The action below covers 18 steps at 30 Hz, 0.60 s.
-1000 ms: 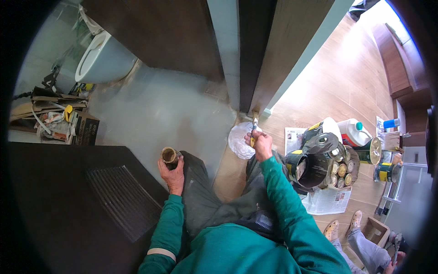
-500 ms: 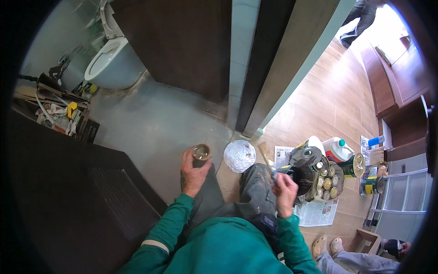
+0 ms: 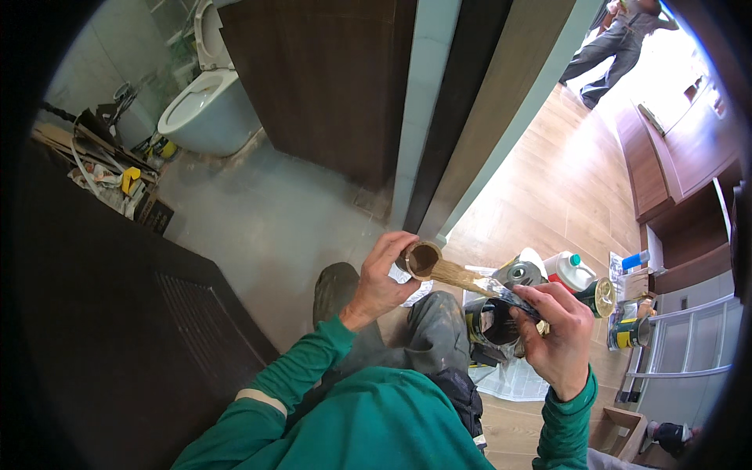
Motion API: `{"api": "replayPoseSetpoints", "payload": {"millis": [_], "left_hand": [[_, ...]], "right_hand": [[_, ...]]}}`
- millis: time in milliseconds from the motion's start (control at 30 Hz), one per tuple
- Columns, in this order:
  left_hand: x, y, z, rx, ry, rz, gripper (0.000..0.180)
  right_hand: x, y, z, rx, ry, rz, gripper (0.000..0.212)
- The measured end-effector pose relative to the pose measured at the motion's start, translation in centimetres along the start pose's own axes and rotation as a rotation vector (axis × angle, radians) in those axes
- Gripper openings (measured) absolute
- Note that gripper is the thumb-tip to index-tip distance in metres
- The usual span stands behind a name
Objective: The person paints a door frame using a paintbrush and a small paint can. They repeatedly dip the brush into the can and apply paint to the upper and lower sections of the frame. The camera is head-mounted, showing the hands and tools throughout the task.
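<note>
My left hand (image 3: pixel 379 280) is wrapped around a small brown cup (image 3: pixel 410 261), its mouth tilted toward the right. In my right hand (image 3: pixel 561 333) is a paintbrush (image 3: pixel 462 276), gripped by its paint-smeared handle. The brush's pale bristles reach left to the cup's rim and appear to touch it. Partly hidden behind my left hand, a white round crumpled bundle (image 3: pixel 420 296) lies on the floor. Below the brush stands an open dark can (image 3: pixel 495 323), left of my right hand.
A metal tin (image 3: pixel 520 273), a white jug with a green cap (image 3: pixel 569 270) and more cans (image 3: pixel 633 333) stand to the right by newspaper (image 3: pixel 513 381). Dark doors flank me; a toilet (image 3: pixel 211 113) is at the far left. Another person (image 3: pixel 611 55) stands at the far right.
My left hand has carried the cup rightward and tilted it. My right hand has moved right and swung the paintbrush so its bristles meet the cup's rim. The far person shows more fully.
</note>
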<state>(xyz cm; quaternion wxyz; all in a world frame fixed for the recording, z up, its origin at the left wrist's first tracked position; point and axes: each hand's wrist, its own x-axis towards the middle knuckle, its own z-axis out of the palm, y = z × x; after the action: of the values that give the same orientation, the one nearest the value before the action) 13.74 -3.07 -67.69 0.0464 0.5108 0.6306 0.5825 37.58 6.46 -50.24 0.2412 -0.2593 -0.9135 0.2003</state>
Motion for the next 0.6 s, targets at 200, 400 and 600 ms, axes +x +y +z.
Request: {"api": "replayPoseSetpoints", "payload": {"millis": [200,400,600], "left_hand": [[0.5,0.8,0.2,-0.007,-0.046,0.031,0.065],[0.4,1.3,0.1,-0.006,-0.08,0.087,0.064],[0.2,0.9,-0.5,0.006,-0.065,0.078,0.065]], "right_hand": [[1.9,-0.9,1.1,-0.129,-0.094,-0.168,0.03],[3.3,-1.2,4.9,-0.322,-0.198,-0.226,0.028],[3.2,-1.3,7.3,-0.381,-0.227,-0.255,0.029]]}}
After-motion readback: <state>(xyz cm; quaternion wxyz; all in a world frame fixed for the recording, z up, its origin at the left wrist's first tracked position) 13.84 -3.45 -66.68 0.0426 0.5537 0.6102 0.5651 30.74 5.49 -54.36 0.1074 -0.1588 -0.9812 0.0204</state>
